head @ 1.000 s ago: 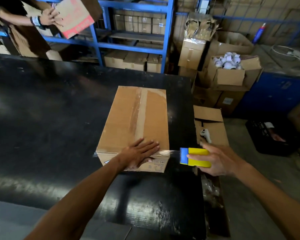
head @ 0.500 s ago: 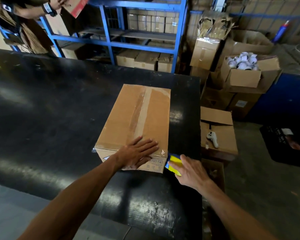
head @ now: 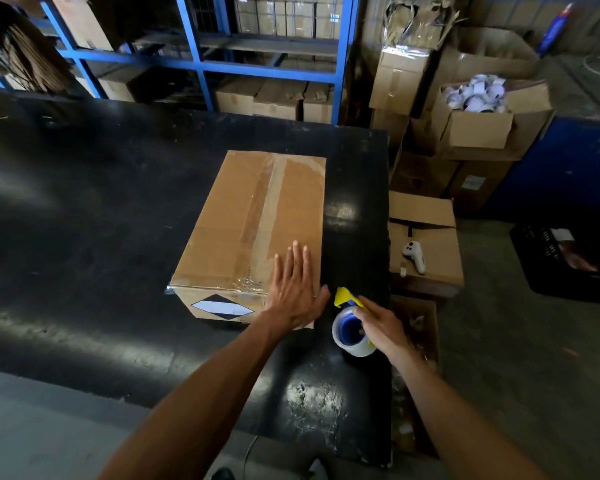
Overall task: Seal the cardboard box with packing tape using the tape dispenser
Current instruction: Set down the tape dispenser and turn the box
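1. Cardboard box (head: 253, 233): closed, on the black counter (head: 84, 209) toward its right side. Clear tape runs lengthwise down the top seam; another strip crosses the near top edge. A black-and-white diamond label shows on the near face.
2. Left hand (head: 297, 292): flat, palm down on the box's near right corner, fingers (head: 296, 259) spread and pointing away, thumb over the right edge.
3. Tape dispenser (head: 352, 322): yellow body, blue core, clear roll; just right of the box's near right corner, close to the left thumb, not touching the box.
4. Right hand (head: 381, 327): fingers wrapped around the dispenser from the right.
5. White handheld controller (head: 413, 255): lying on a lower carton right of the counter.
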Demonstrator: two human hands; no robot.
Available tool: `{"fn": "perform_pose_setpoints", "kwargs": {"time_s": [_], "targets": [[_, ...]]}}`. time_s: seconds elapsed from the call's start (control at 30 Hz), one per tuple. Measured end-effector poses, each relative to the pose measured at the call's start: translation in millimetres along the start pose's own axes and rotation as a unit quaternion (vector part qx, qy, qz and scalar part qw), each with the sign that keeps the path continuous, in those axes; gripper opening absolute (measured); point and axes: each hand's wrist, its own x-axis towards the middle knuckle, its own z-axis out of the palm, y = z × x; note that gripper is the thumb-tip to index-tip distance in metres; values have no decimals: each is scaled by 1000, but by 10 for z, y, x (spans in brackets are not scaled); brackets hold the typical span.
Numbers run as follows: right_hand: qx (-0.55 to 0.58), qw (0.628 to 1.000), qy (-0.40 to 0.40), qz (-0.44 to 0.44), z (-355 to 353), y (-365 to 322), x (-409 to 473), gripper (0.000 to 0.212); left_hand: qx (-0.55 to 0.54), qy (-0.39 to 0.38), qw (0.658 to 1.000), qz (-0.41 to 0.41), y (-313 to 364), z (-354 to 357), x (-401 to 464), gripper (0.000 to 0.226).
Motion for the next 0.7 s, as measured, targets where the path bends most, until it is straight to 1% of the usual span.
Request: {"fn": "perform_pose_setpoints", "kwargs": {"time_s": [0.07,0.13,0.2,0.33,0.43,0.5,0.53,0.6,0.63,0.7], "targets": [[-23,1000,12,-6,92,61,-1,32,-3,-10,1000,-29,49,-1,24,81],[-52,998,37,-6,189,156,17,38,8,-14,999,-31,72,-7,31,75],[-82,995,49,-8,264,202,9,37,16,-19,999,-28,71,-7,32,73],[-139,987,72,21,338,314,40,31,18,-26,999,-23,61,4,35,72],[-149,986,62,31,289,269,53,32,25,-21,999,-20,53,4,38,74],[-175,982,54,39,213,108,72,41,28,-16,999,-37,59,9,34,78],[-184,981,52,39,165,-22,89,49,26,-8,998,-62,68,0,10,82],[-172,984,50,7,75,-364,144,62,6,0,990,-137,67,-20,-56,94],[-164,985,49,-27,50,-555,192,64,-8,-4,986,-169,50,-31,-92,101],[-172,979,34,-105,66,-914,318,68,-24,-17,981,-190,-35,-70,-154,109]]}}
